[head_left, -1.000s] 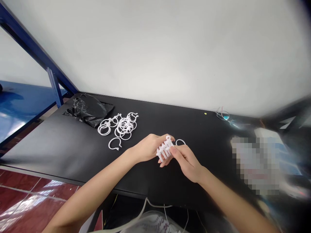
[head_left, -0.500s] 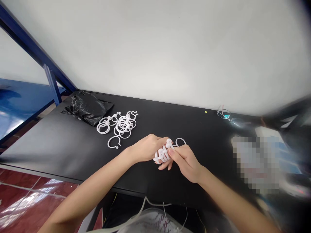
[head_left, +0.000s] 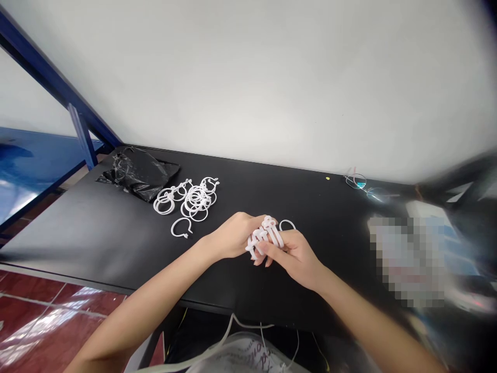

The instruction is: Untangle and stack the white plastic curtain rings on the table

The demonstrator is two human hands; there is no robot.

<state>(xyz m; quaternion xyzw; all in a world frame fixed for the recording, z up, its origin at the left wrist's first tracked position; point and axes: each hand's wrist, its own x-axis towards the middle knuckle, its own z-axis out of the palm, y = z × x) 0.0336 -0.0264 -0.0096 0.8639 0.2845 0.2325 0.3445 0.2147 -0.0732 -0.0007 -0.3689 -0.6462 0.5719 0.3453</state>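
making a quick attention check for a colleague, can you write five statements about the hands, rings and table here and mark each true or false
1. The right hand has its thumb on the white rings gathered between the two hands. True.
2. The left hand rests on the black plastic bag. False: it is at the white rings, well apart from the bag.
3. A single open ring lies nearer the person than the ring pile. True.
4. The tabletop is white. False: it is black.
5. The floor tiles at the lower left are red. True.
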